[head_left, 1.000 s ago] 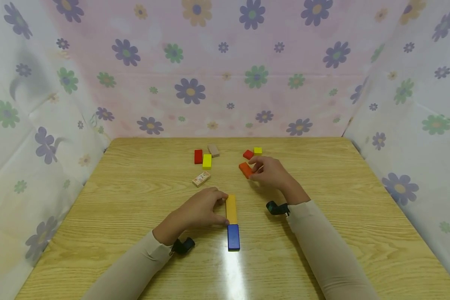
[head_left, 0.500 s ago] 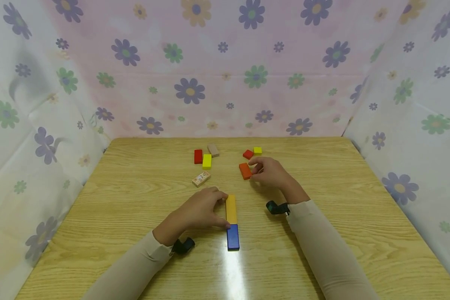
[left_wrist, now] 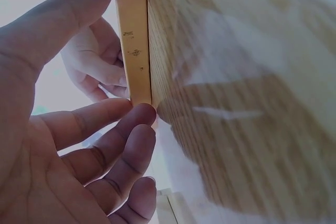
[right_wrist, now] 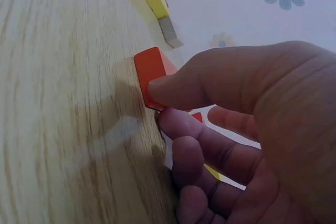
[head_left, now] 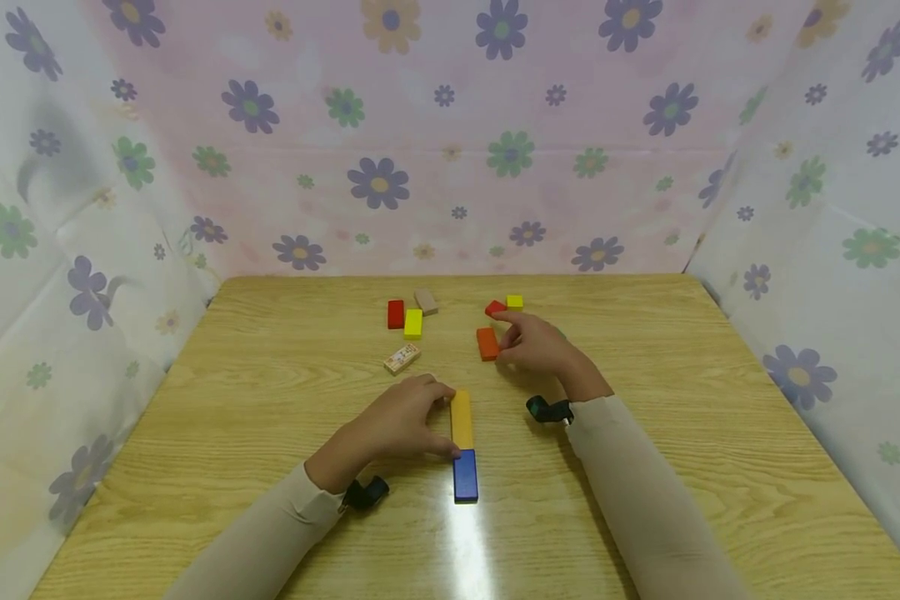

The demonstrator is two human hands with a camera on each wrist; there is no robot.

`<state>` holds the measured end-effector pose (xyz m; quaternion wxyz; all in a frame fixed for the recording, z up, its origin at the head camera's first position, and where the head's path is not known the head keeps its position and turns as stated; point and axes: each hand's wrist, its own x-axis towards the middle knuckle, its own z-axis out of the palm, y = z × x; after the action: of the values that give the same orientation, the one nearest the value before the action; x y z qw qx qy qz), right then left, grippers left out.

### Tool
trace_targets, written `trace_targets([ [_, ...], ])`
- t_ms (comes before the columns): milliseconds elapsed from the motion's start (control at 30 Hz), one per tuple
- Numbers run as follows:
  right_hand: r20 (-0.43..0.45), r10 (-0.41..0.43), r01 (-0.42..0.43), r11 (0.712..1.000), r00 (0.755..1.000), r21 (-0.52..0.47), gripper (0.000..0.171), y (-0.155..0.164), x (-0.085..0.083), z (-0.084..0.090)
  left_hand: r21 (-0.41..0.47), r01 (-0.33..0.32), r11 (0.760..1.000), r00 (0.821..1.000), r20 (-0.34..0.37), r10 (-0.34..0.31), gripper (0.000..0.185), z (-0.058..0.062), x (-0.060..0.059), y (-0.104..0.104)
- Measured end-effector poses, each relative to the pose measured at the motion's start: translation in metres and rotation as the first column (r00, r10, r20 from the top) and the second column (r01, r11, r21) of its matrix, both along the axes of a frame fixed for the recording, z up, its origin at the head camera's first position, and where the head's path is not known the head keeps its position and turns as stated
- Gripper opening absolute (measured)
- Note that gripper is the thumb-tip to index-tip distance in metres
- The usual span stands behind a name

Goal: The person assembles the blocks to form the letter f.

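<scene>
In the head view, a yellow-orange block (head_left: 461,419) and a blue block (head_left: 465,476) lie end to end on the table. My left hand (head_left: 401,421) spans the yellow-orange block, fingertips at its far end and thumb where it meets the blue one. The left wrist view shows this yellow-orange block (left_wrist: 134,45) between thumb and fingers. Farther forward, my right hand (head_left: 537,346) holds an orange block (head_left: 487,343) at its near right corner, index finger stretched past it. In the right wrist view the thumb lies on the orange block (right_wrist: 148,74), with a fingertip below its corner.
A patterned block (head_left: 402,358) lies beyond my left hand. Behind it are a red block (head_left: 396,314), a yellow block (head_left: 413,323) and a plain wooden block (head_left: 425,301). A small red block (head_left: 494,308) and small yellow block (head_left: 514,301) sit beyond my right hand. Flowered cloth surrounds the table.
The orange block has turned from slanted to nearly straight and shifted slightly left, my right hand moving with it. My left thumb has slid slightly onto the blue block's edge.
</scene>
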<state>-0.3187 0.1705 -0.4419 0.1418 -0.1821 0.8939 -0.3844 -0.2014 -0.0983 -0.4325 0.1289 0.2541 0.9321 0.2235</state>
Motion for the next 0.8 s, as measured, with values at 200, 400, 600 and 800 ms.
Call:
trace_targets([
  [200,0.006,0.027,-0.027,1.0,1.0,-0.008,0.079,-0.0018,-0.0013,-0.0002,0.0,0.0,1.0,1.0,-0.013,0.0,0.084,-0.0007,0.0004,-0.0011],
  [400,0.008,0.02,-0.02,1.0,1.0,0.005,0.074,-0.0013,-0.0035,-0.003,-0.002,0.006,1.0,1.0,-0.015,-0.006,0.084,-0.0003,-0.0005,-0.0009],
  [600,0.012,0.038,-0.038,0.999,0.999,-0.003,0.074,-0.0001,-0.0037,-0.0035,0.003,0.009,1.0,1.0,-0.01,-0.009,0.084,0.0011,-0.0001,-0.0002],
  [800,0.02,0.042,-0.042,0.999,0.999,-0.012,0.063,-0.0003,-0.0012,-0.0038,0.002,0.007,1.0,1.0,-0.009,-0.007,0.084,-0.0006,0.0002,-0.0006],
])
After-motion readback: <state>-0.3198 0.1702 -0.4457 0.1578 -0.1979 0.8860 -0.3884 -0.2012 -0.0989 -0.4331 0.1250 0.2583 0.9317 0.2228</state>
